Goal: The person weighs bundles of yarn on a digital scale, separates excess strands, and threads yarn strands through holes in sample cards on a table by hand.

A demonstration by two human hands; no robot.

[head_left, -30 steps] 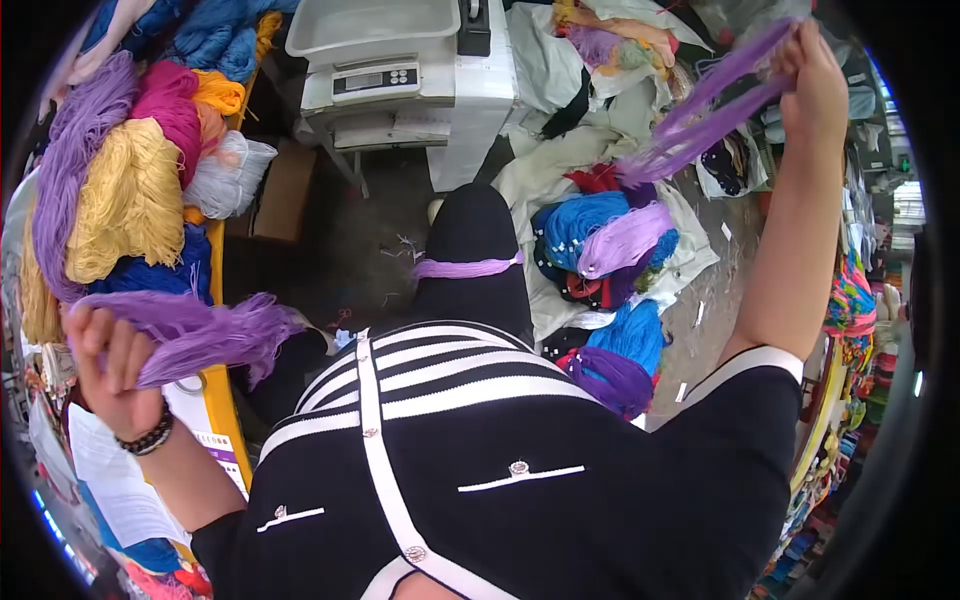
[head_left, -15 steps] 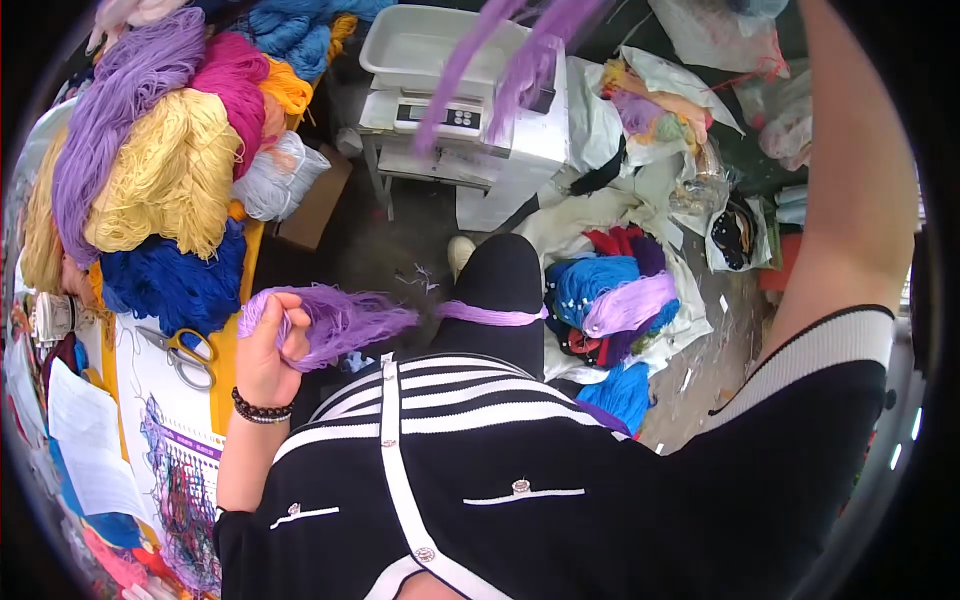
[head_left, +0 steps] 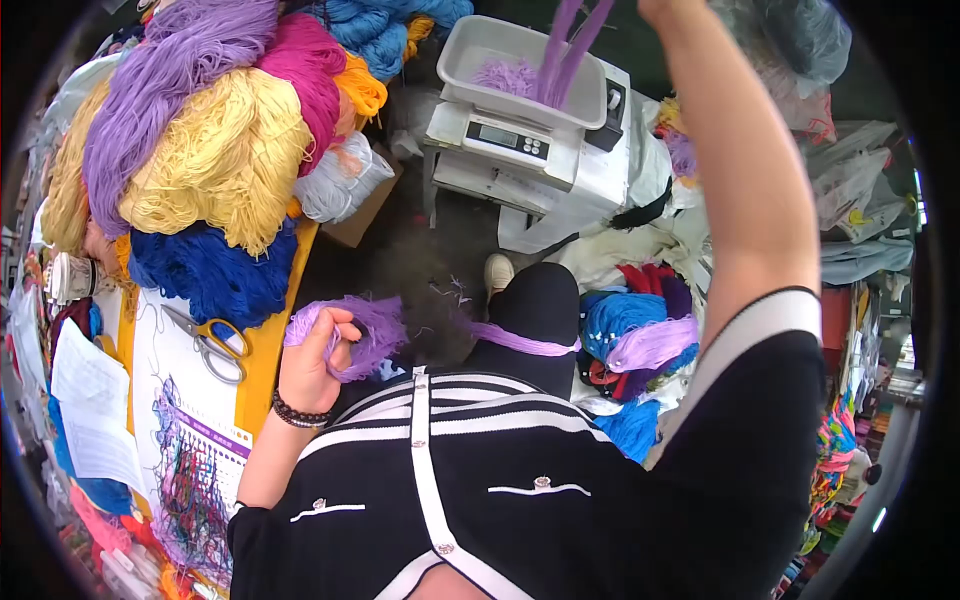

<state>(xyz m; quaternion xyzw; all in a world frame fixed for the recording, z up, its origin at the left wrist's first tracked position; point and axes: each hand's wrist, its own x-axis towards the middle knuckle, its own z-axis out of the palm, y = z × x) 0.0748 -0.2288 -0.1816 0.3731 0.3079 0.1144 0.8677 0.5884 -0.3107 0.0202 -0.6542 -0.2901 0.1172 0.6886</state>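
Note:
My left hand (head_left: 318,362) is closed around a loose bundle of lilac yarn (head_left: 375,335), its frayed ends spreading to the right. Raised to the top edge, my right hand (head_left: 655,8) is mostly cut off, and its fingers lie outside the picture. Beside it, lilac strands (head_left: 572,50) hang from above into the white tray (head_left: 455,60) of a digital scale (head_left: 507,140). A small heap of lilac yarn (head_left: 506,76) lies in that tray. Another lilac strand (head_left: 525,341) crosses my dark trouser leg.
Large skeins, including cream yarn (head_left: 215,150) and dark blue yarn (head_left: 210,275), pile up on the left table. Scissors (head_left: 215,345) and a colour card (head_left: 200,455) lie near its edge. Right of my leg, blue and lilac skeins (head_left: 640,330) rest on white sheeting.
The lilac strands have come down from above the scale into its tray, where a lilac heap now shows. My left hand still holds its bundle. The view has shifted.

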